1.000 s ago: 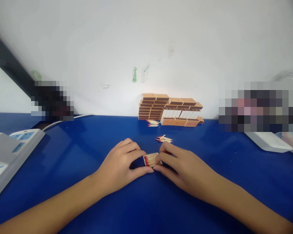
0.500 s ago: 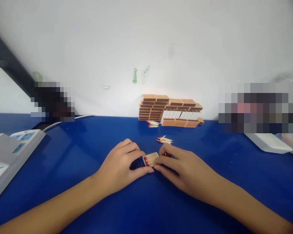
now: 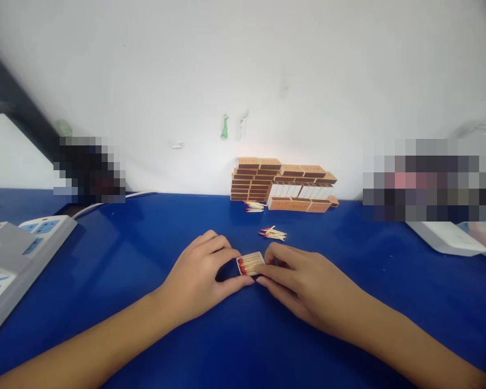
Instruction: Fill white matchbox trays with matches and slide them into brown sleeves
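Note:
An open matchbox tray [image 3: 250, 263] full of red-tipped matches lies on the blue table [image 3: 146, 243], between my two hands. My left hand [image 3: 202, 281] pinches its left end with thumb and forefinger. My right hand [image 3: 299, 286] grips its right end, fingers curled over the matches. A small heap of loose matches [image 3: 272, 233] lies just behind the tray. More loose matches [image 3: 254, 206] rest further back, in front of a stack of orange matchboxes [image 3: 281, 183] against the white wall.
A white and blue power strip [image 3: 20, 248] with its cable sits at the left edge. A white flat object [image 3: 445, 237] lies at the right. Blurred patches hide things at the back left and back right.
The tray has slid slightly further under my right hand's fingers; both hands stay almost still on it.

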`<action>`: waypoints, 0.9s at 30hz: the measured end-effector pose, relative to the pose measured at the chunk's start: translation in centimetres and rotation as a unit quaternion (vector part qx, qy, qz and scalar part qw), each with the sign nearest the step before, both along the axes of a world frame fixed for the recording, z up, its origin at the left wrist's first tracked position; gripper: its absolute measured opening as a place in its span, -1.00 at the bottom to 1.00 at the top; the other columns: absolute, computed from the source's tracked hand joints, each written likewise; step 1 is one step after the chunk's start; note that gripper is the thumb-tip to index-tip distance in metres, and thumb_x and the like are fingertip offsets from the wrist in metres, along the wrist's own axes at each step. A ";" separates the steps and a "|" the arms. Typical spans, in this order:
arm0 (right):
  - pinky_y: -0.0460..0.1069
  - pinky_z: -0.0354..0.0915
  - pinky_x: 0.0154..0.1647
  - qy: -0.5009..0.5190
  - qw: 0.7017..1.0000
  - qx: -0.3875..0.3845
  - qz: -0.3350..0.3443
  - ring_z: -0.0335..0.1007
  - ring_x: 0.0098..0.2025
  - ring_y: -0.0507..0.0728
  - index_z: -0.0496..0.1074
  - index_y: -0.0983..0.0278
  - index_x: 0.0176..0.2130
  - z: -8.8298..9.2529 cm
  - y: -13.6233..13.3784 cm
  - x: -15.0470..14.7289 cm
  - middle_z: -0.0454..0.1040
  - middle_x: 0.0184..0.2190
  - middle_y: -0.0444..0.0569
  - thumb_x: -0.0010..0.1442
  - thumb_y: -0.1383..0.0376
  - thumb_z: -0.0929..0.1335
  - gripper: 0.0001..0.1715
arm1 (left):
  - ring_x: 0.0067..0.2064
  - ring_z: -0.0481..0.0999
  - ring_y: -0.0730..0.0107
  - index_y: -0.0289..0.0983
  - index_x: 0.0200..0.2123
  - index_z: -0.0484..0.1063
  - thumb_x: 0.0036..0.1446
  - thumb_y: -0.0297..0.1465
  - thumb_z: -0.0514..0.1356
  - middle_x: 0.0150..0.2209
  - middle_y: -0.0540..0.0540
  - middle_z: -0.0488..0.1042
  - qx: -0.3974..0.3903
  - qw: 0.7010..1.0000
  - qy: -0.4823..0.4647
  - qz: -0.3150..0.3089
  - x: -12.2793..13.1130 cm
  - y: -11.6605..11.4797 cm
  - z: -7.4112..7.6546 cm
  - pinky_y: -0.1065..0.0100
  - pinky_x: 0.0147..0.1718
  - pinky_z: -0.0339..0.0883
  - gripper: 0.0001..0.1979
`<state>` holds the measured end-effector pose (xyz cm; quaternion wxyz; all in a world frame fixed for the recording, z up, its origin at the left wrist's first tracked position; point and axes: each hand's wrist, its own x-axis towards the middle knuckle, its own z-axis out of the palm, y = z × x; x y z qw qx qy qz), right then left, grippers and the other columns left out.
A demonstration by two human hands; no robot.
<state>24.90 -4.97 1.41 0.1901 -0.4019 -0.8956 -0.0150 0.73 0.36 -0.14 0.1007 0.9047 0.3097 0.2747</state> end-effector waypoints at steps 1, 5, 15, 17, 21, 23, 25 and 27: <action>-0.04 0.28 -0.40 0.000 1.000 0.002 0.000 0.33 -0.39 0.03 0.57 0.27 -0.17 0.0 0.0 0.0 0.43 -0.25 -0.01 0.48 0.31 0.26 -0.71 | -0.17 0.47 0.19 -0.26 -0.11 0.61 0.22 -0.17 0.41 -0.22 -0.11 0.56 0.000 1.000 -0.001 0.000 0.0 0.0 0.0 0.14 -0.15 0.42 -0.69; -0.03 0.28 -0.40 0.008 1.000 0.001 0.005 0.34 -0.38 0.04 0.56 0.29 -0.15 -0.1 0.1 0.1 0.44 -0.23 0.00 0.47 0.32 0.26 -0.72 | -0.17 0.46 0.19 -0.27 -0.13 0.61 0.21 -0.17 0.42 -0.22 -0.11 0.56 0.000 1.000 -0.007 0.003 0.1 -0.1 0.0 0.13 -0.16 0.42 -0.70; -0.03 0.29 -0.40 0.009 1.000 -0.011 0.002 0.33 -0.39 0.03 0.56 0.28 -0.16 0.0 0.0 -0.1 0.43 -0.23 -0.01 0.47 0.33 0.27 -0.73 | -0.17 0.47 0.20 -0.27 -0.14 0.61 0.23 -0.18 0.41 -0.23 -0.11 0.57 0.002 1.000 -0.012 0.000 0.1 0.0 0.0 0.14 -0.16 0.43 -0.72; -0.03 0.29 -0.41 0.007 1.000 -0.008 0.001 0.32 -0.40 0.03 0.56 0.28 -0.16 0.1 0.0 -0.1 0.44 -0.23 -0.01 0.47 0.33 0.26 -0.72 | -0.17 0.47 0.20 -0.27 -0.14 0.61 0.22 -0.19 0.41 -0.23 -0.11 0.57 0.004 1.000 -0.015 -0.003 0.1 0.0 0.0 0.14 -0.16 0.43 -0.72; -0.02 0.29 -0.40 0.005 1.000 0.013 -0.002 0.34 -0.38 0.04 0.57 0.29 -0.16 0.1 0.1 0.1 0.44 -0.23 0.00 0.47 0.32 0.26 -0.71 | -0.18 0.47 0.20 -0.27 -0.14 0.61 0.22 -0.20 0.42 -0.24 -0.11 0.56 0.010 1.000 -0.025 0.001 0.1 0.1 0.0 0.15 -0.17 0.42 -0.73; -0.01 0.29 -0.38 0.008 1.000 0.019 -0.005 0.36 -0.36 0.06 0.57 0.29 -0.16 0.0 0.1 0.2 0.45 -0.23 0.00 0.47 0.32 0.26 -0.71 | -0.18 0.47 0.20 -0.28 -0.14 0.61 0.22 -0.20 0.42 -0.24 -0.11 0.56 0.011 1.000 -0.029 0.003 0.0 0.1 0.0 0.16 -0.17 0.42 -0.73; -0.01 0.29 -0.38 0.009 1.000 0.016 -0.007 0.37 -0.35 0.06 0.57 0.29 -0.16 -0.1 0.2 0.3 0.44 -0.23 -0.01 0.47 0.32 0.27 -0.71 | -0.18 0.47 0.20 -0.28 -0.14 0.61 0.23 -0.19 0.41 -0.24 -0.11 0.56 0.008 1.000 -0.026 0.002 0.0 0.0 0.0 0.15 -0.16 0.42 -0.72; -0.01 0.29 -0.39 0.007 1.000 0.007 -0.005 0.36 -0.36 0.05 0.58 0.29 -0.18 -0.1 0.2 0.4 0.44 -0.24 -0.02 0.47 0.32 0.27 -0.71 | -0.17 0.47 0.19 -0.28 -0.13 0.61 0.23 -0.18 0.41 -0.23 -0.11 0.56 0.002 1.000 -0.017 -0.001 0.0 0.0 0.0 0.13 -0.16 0.42 -0.70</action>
